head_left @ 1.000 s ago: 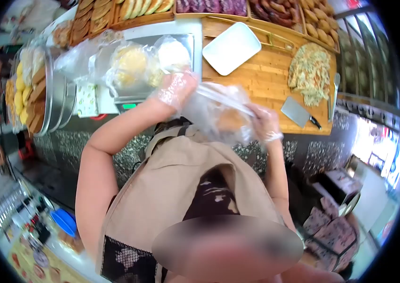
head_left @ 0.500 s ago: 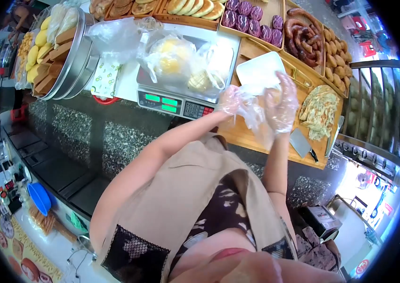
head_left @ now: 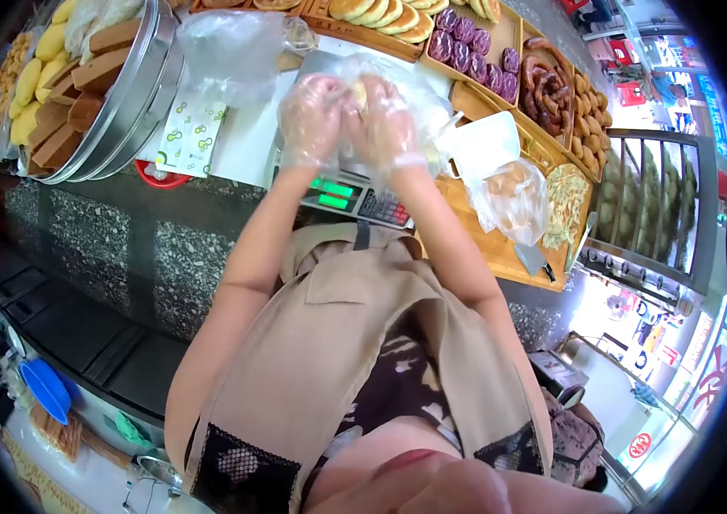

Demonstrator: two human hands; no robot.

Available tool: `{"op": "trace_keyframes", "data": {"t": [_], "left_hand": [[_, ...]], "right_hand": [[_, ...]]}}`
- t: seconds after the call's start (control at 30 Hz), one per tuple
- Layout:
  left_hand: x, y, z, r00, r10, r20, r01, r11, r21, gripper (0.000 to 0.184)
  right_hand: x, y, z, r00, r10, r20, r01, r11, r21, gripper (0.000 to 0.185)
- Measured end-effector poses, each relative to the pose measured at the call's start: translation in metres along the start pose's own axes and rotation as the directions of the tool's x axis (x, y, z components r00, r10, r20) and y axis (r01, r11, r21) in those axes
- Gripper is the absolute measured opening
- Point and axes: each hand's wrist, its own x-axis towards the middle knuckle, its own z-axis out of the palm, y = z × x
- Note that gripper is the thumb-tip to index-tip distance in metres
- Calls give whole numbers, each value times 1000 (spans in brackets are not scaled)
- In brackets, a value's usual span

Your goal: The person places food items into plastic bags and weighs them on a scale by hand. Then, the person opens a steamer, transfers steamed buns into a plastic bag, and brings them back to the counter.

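My left hand [head_left: 310, 128] and my right hand [head_left: 387, 128], both in clear plastic gloves, are close together over the digital scale [head_left: 363, 204]. Their fingers are closed and bent inward on a clear plastic bag [head_left: 422, 98]. A bit of something yellowish shows between the hands; most of the bag's contents is hidden behind them. To the right, a second clear bag [head_left: 518, 201] with a brownish content lies on the wooden cutting board [head_left: 475, 244]. A white tray [head_left: 485, 144] rests just behind that bag.
A cleaver [head_left: 535, 259] and shredded flatbread [head_left: 566, 206] lie on the board's right side. Behind are trays of purple buns [head_left: 466, 47], coiled sausages [head_left: 545, 86] and round flat cakes [head_left: 372, 17]. Steel steamers [head_left: 128, 103] and a patterned bag stack [head_left: 190, 137] stand left.
Both hands have moved left from the cutting board to the bags on the scale. The clear bag that was between them now lies on the board by the white tray.
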Motion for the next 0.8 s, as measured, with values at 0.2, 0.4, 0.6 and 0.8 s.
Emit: {"op": "trace_keyframes", "data": {"t": [0.2,0.4,0.6,0.8], "left_hand": [[-22,-79,-23,587,-566,579,611,-160,-775,11],[-6,-65,-45,554,-571,606,789,130,-600,10],[-2,-60,-42,612,-498,615,745,102,-659,11],[10,-44,-48,662,-454,596,725,186,-663,14]], "right_hand": [[-6,49,28,962,174,209,-116,959,-260,18],[-1,65,-13,913,379,-148,-373,925,70,12],[5,43,-7,927,347,-143,-355,934,-31,13],[12,-7,-16,964,32,-263,-79,982,-172,33]]}}
